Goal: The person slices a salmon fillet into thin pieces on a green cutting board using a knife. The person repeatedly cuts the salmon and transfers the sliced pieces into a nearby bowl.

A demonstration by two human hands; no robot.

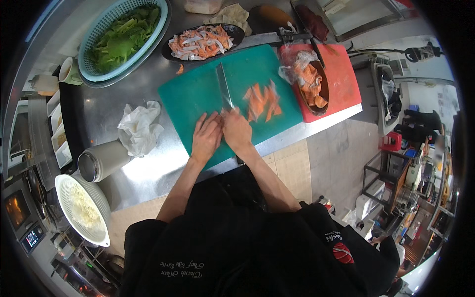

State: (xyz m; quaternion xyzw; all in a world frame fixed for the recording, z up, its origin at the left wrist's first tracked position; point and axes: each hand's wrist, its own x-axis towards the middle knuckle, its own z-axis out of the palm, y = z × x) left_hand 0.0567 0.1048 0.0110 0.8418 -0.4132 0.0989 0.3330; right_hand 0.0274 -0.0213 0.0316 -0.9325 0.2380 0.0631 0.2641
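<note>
A knife (223, 84) lies with its blade pointing away from me over the green cutting board (185, 92). My right hand (237, 128) is closed around its near end, and the handle is hidden in the fist. Touching that hand on its left is my left hand (207, 135), palm down on the board with the fingers stretched forward. Whether anything is under its fingertips is hidden. Several strips of salmon (261, 100), slightly blurred, lie to the right of the blade. An oval dish (322, 105) on the red cutting board (343, 85) holds more salmon and crumpled plastic film.
Behind the green board stands a black oval dish (238, 32) of salmon trimmings. A blue colander (86, 55) of leafy greens is at the far left. Crumpled white paper (139, 128), a metal canister (105, 159) and a white colander (104, 213) of pale shreds are at the left.
</note>
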